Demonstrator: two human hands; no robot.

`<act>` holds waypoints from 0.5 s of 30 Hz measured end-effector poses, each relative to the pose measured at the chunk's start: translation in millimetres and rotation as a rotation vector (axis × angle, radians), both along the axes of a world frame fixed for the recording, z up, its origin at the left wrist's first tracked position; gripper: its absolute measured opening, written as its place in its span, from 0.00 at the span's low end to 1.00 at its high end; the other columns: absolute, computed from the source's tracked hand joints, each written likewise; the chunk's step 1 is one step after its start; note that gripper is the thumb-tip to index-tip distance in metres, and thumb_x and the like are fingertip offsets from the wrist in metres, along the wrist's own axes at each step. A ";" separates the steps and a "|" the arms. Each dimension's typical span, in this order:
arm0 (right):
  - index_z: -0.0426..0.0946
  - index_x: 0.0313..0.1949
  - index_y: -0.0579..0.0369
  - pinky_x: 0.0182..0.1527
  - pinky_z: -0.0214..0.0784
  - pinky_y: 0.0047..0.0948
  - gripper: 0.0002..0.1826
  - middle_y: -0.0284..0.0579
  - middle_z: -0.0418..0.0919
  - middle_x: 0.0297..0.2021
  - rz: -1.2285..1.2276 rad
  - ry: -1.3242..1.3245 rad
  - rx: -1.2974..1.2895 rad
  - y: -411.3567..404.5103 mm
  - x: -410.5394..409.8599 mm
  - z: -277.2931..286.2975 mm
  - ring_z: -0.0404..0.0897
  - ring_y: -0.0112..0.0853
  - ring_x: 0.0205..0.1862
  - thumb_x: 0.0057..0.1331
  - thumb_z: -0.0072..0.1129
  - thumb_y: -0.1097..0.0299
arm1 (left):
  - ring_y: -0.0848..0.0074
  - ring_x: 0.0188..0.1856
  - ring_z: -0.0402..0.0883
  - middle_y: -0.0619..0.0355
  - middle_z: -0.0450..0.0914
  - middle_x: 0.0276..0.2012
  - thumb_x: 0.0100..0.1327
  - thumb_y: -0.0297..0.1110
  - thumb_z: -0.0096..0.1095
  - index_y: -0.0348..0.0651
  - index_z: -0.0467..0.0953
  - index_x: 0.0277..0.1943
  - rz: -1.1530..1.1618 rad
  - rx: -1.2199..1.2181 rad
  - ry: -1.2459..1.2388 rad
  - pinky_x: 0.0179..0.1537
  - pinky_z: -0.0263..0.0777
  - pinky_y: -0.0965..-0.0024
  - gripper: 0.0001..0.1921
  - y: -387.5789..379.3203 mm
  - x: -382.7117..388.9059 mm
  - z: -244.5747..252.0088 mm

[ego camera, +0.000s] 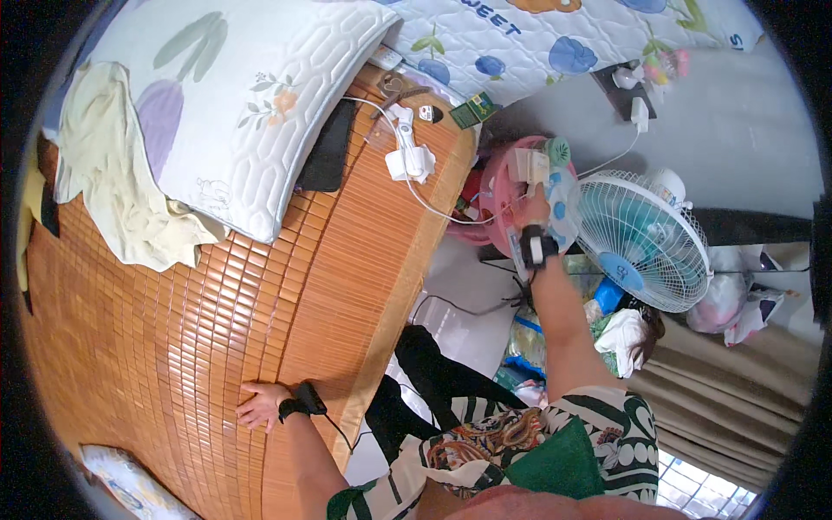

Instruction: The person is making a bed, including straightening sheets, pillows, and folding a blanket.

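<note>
My left hand (263, 406) rests palm down on the bamboo sleeping mat (214, 331), fingers spread and holding nothing. My right hand (534, 209) reaches over a round pink plastic stool or basin (500, 170). Its fingertips meet a small cream-coloured packet (532, 166); blur hides whether they grip it. Beside that packet stands a green-topped round container (558, 151). A clear plastic bag or wrapper with blue spots (560, 195) lies next to the right hand. A white cable (432, 209) runs from the mat towards the stool or basin.
A standing fan (643, 240) is right of my right hand. On the mat lie a pillow (260, 130), a cream cloth (117, 175), a black tablet or phone (328, 149), a white handheld device (406, 140) and a green box (473, 110). Bags (530, 344) crowd the floor by a dark cord (455, 309).
</note>
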State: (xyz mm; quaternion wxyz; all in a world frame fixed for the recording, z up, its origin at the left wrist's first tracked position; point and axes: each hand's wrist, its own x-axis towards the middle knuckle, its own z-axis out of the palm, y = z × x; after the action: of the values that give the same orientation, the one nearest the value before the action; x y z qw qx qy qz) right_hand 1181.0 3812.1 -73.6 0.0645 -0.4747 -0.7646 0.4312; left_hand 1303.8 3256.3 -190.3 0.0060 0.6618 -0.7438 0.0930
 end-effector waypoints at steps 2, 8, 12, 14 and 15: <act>0.60 0.43 0.59 0.33 0.64 0.23 0.14 0.42 0.66 0.34 -0.006 0.100 -0.067 18.5 14.2 -5.8 0.69 0.28 0.33 0.57 0.41 0.68 | 0.59 0.61 0.35 0.52 0.36 0.60 0.48 0.68 0.21 0.47 0.41 0.59 -0.030 0.004 0.028 0.52 0.31 0.43 0.41 13.7 -6.6 -1.6; 0.63 0.40 0.61 0.33 0.63 0.22 0.14 0.40 0.69 0.30 0.375 0.551 0.141 -78.2 -76.9 29.7 0.69 0.26 0.34 0.54 0.47 0.69 | 0.57 0.60 0.36 0.49 0.38 0.59 0.49 0.67 0.22 0.46 0.42 0.59 -0.061 0.027 0.039 0.51 0.32 0.41 0.40 27.6 -15.3 5.0; 0.63 0.43 0.58 0.42 0.59 0.29 0.17 0.49 0.69 0.36 0.616 0.348 0.491 -112.9 -154.8 25.8 0.68 0.36 0.40 0.52 0.46 0.72 | 0.56 0.60 0.37 0.48 0.39 0.59 0.50 0.66 0.22 0.43 0.42 0.58 -0.071 0.002 0.012 0.50 0.32 0.40 0.40 19.2 -10.6 8.5; 0.63 0.44 0.57 0.46 0.57 0.32 0.19 0.52 0.67 0.39 0.670 0.312 0.613 -108.1 -185.8 21.1 0.66 0.40 0.43 0.50 0.45 0.75 | 0.56 0.60 0.36 0.48 0.39 0.59 0.50 0.66 0.22 0.43 0.42 0.58 -0.057 0.041 -0.007 0.50 0.32 0.41 0.40 24.3 -16.6 13.0; 0.62 0.46 0.54 0.47 0.55 0.35 0.22 0.51 0.67 0.40 0.740 0.260 0.816 -110.8 -197.5 16.7 0.65 0.42 0.44 0.49 0.45 0.76 | 0.56 0.60 0.36 0.47 0.39 0.59 0.51 0.65 0.22 0.42 0.42 0.58 -0.042 0.069 -0.032 0.51 0.32 0.41 0.40 23.7 -17.8 14.9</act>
State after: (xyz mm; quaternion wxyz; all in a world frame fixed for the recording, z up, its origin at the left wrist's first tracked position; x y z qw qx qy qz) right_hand 983.5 3701.3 -56.9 0.1808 -0.0546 -0.9706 0.1495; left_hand 1285.9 3280.0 -175.3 -0.0266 0.6444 -0.7603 0.0775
